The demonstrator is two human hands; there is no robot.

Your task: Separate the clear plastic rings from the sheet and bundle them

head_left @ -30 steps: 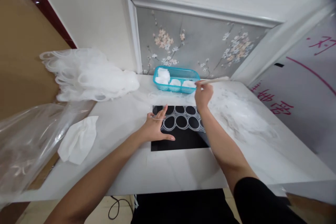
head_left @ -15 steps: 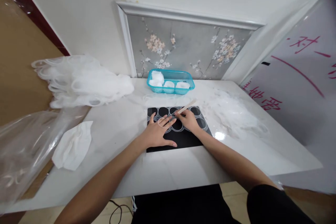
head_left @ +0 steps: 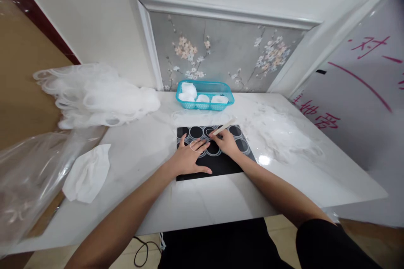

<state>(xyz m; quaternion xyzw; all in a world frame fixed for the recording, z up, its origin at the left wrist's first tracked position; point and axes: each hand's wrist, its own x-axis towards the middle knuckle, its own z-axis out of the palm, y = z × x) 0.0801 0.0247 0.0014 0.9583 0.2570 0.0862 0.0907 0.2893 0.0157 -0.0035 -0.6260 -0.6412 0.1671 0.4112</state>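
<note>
On the table lies a black sheet [head_left: 217, 167] bearing rows of translucent white rings [head_left: 242, 145]. My left hand [head_left: 187, 158] lies over its left half, fingers spread apart. A thin whitish ring [head_left: 192, 147] shows at the fingers of that hand; whether it goes around them I cannot tell. My right hand [head_left: 227, 143] is closed on a pale flat stick [head_left: 225, 126], which slants up to the right. Its fingertips are down by a ring in the back row, and the lower end of the stick is hidden there.
Behind the sheet a blue plastic basket [head_left: 205, 107] holds several white rolls. A heap of white rings [head_left: 107, 98] lies at the left, with a crumpled white tissue [head_left: 88, 174] and clear plastic [head_left: 28, 180] nearer. Thin translucent film [head_left: 284, 134] spreads over the right side.
The view has shifted slightly, and the basket and sheet appear a little higher. Both hands keep nearly the same places on the sheet, with the stick still in the right one.
</note>
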